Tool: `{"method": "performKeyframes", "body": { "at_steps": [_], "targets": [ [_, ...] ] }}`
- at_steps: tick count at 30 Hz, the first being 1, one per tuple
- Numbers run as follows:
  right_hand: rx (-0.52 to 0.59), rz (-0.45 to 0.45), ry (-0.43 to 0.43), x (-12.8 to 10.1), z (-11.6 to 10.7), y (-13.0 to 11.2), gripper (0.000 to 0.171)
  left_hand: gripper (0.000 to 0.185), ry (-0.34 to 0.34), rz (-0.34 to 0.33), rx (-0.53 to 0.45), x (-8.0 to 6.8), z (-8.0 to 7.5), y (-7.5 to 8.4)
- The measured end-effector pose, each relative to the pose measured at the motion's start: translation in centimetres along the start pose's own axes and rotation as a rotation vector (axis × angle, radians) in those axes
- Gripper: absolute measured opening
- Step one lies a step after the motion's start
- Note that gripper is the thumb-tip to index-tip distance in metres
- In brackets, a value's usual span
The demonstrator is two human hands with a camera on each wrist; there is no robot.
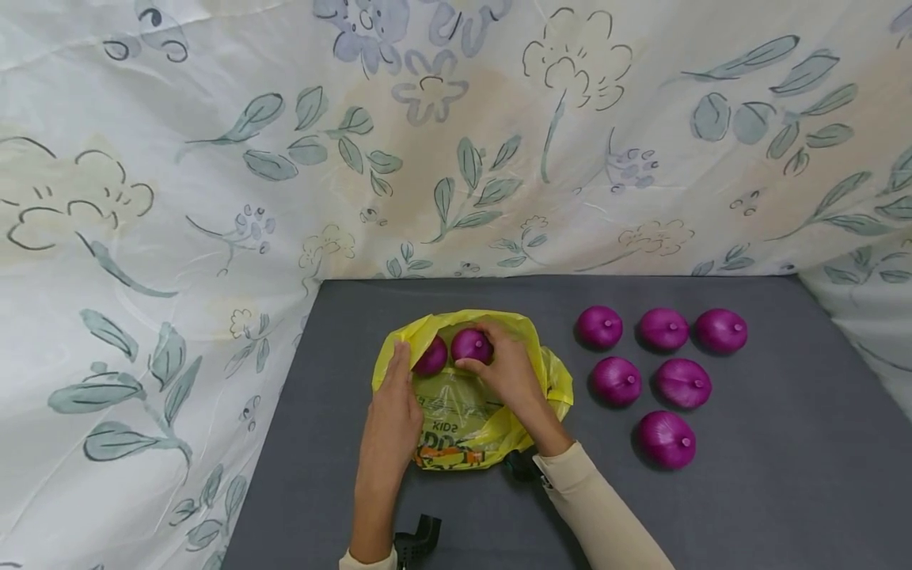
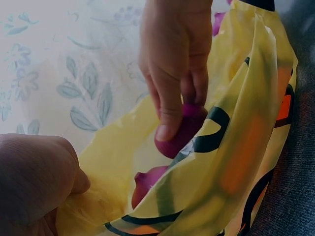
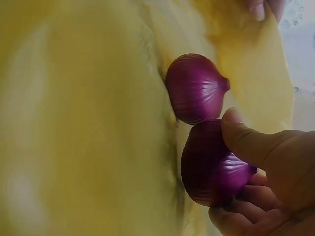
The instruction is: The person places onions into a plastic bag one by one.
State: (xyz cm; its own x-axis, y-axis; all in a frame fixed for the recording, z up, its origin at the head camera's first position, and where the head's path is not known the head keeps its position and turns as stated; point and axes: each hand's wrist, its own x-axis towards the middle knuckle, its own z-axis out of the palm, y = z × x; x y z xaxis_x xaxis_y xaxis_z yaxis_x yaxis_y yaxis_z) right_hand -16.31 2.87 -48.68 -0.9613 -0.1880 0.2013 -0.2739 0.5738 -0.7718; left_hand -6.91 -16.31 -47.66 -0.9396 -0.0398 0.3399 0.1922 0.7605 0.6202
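A yellow plastic bag (image 1: 456, 427) with printed letters lies on the table, its mouth spread wide. My left hand (image 1: 392, 419) grips the bag's left edge; in the left wrist view the thumb and curled fingers pinch the plastic. Inside the mouth, my right hand (image 1: 507, 368) holds a purple onion (image 1: 470, 346) between thumb and fingers. Another onion (image 1: 431, 358) sits in the bag just to its left. From the right wrist, the held onion (image 3: 216, 164) appears right against the other onion (image 3: 197, 88), with the bag's yellow wall alongside.
Several more purple onions (image 1: 616, 381) stand in loose rows on the dark grey table (image 1: 798, 475), right of the bag. A floral cloth (image 1: 456, 158) hangs behind the table and along its left side. Black straps with mounts (image 1: 419, 538) are worn at the wrists.
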Motion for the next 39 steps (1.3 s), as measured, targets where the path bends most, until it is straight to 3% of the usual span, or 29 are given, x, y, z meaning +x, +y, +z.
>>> {"method": "performKeyframes", "body": {
  "at_steps": [6, 20, 29, 39],
  "targets": [
    [-0.014, 0.051, -0.024, -0.1, 0.5, 0.4, 0.072, 0.056, -0.014, -0.009, -0.009, -0.1, -0.1, 0.0],
    [0.002, 0.054, -0.033, -0.3, 0.8, 0.2, 0.078, 0.056, -0.013, -0.011, -0.016, -0.1, 0.0, 0.4],
    [-0.029, 0.054, -0.029, -1.2, -0.8, -0.8, 0.082, 0.054, -0.037, -0.033, -0.030, 0.0, -0.1, 0.4],
    [-0.043, 0.065, -0.013, -2.4, -3.6, -2.2, 0.075, 0.055, -0.030, -0.029, -0.030, -0.1, 0.0, 0.6]
  ]
}}
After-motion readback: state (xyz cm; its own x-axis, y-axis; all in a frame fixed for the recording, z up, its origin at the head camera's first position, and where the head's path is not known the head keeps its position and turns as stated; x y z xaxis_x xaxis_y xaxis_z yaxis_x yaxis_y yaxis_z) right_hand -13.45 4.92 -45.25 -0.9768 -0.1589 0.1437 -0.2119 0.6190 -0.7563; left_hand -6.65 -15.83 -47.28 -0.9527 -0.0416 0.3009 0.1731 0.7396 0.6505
